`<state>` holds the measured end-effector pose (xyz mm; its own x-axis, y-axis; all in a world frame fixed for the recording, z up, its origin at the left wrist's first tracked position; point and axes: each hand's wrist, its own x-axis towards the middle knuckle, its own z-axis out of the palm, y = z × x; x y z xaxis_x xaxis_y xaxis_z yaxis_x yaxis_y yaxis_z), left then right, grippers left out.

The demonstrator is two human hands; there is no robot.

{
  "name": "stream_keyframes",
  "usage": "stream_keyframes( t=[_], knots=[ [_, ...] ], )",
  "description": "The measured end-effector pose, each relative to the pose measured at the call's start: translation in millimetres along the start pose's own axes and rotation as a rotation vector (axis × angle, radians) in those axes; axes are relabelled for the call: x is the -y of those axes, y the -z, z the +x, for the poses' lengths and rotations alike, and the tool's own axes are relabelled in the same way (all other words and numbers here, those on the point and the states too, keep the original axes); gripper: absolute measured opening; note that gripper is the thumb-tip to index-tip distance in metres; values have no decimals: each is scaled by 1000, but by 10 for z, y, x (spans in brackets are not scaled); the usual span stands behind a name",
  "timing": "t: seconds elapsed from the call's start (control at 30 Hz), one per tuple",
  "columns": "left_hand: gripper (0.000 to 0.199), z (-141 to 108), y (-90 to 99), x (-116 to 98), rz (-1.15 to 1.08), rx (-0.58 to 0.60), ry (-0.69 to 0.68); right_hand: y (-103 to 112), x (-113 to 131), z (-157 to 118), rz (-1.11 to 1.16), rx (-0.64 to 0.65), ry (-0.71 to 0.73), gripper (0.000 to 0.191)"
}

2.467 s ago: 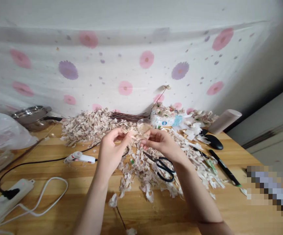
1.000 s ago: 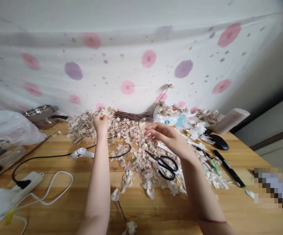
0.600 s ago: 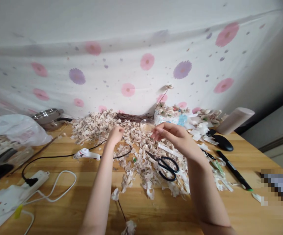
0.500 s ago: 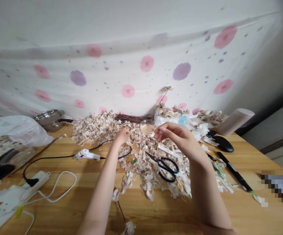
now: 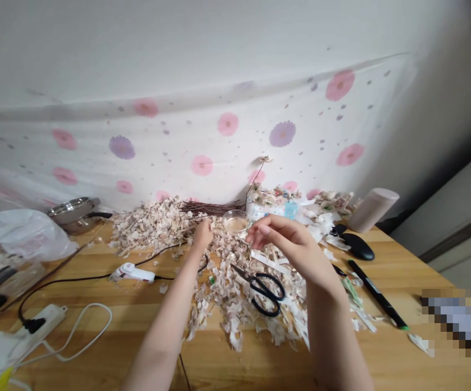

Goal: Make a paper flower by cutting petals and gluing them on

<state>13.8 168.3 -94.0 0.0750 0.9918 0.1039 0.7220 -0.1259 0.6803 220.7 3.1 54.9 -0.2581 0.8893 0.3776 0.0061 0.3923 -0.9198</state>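
Flower-printed sheeting (image 5: 166, 163) is hung behind a clear dish (image 5: 235, 229), flanked by seemingly finished flowers (image 5: 271, 196) right, unassembled petals (image 5: 150, 228) left. Beside it, left hand (image 5: 203, 235) is obscured at the fingers, right hand (image 5: 282, 239) half-curled, contents indiscernible.

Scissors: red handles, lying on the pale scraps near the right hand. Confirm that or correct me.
Only the colour is wrong: in the head view the scissors have black handles. They do lie on the pale scraps near the right hand.
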Motion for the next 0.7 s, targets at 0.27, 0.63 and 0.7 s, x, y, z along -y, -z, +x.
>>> stream_keyframes(
  t=[0.27,0.63,0.7],
  knots=[
    [30,-52,330,-279,-319,8,-55,11,-290,219,-129,-154,-55,25],
    [20,-775,653,-611,-517,196,-161,-372,-873,521,-312,-174,-58,10],
    [21,-759,676,-540,-512,194,-137,-350,-931,543,-290,-184,-71,13]
  ],
)
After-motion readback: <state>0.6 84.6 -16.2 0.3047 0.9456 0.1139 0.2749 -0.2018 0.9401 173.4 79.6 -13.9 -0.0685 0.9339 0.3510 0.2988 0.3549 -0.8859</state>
